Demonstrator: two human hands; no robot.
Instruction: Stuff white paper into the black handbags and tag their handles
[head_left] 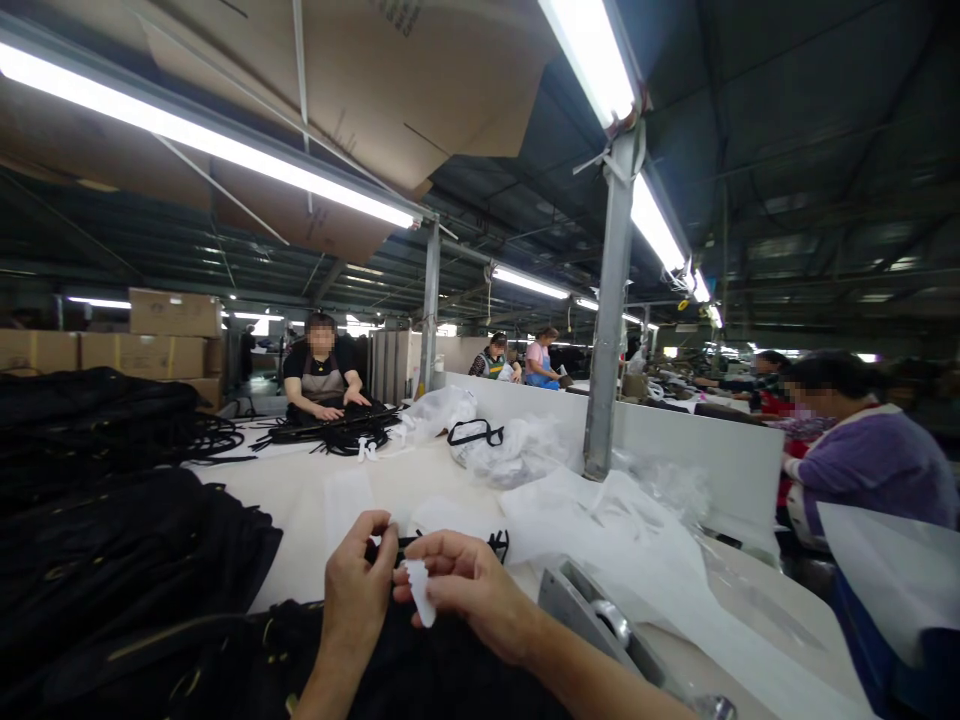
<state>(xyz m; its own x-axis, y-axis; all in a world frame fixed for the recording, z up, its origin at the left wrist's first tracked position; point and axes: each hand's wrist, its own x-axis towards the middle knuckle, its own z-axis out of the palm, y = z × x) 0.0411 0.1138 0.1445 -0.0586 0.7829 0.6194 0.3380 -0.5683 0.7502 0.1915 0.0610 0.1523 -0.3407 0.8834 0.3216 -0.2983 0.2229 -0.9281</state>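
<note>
My left hand point(356, 588) is curled over a black garment point(390, 660) that lies on the table in front of me, fingers pinched at its top edge. My right hand point(465, 585) is closed beside it, thumb and fingers pinching a small white tag point(420, 592) with a jagged edge. The two hands nearly touch above the black cloth. A thin black strap point(495, 543) shows just beyond my right hand.
Heaps of black garments point(112, 560) fill the left side of the white table point(300, 500). Clear plastic bags point(525, 450) and white sheets point(645, 550) lie to the right by a metal post point(607, 330). A grey metal device point(600, 615) sits near my right forearm. Several people work at nearby tables.
</note>
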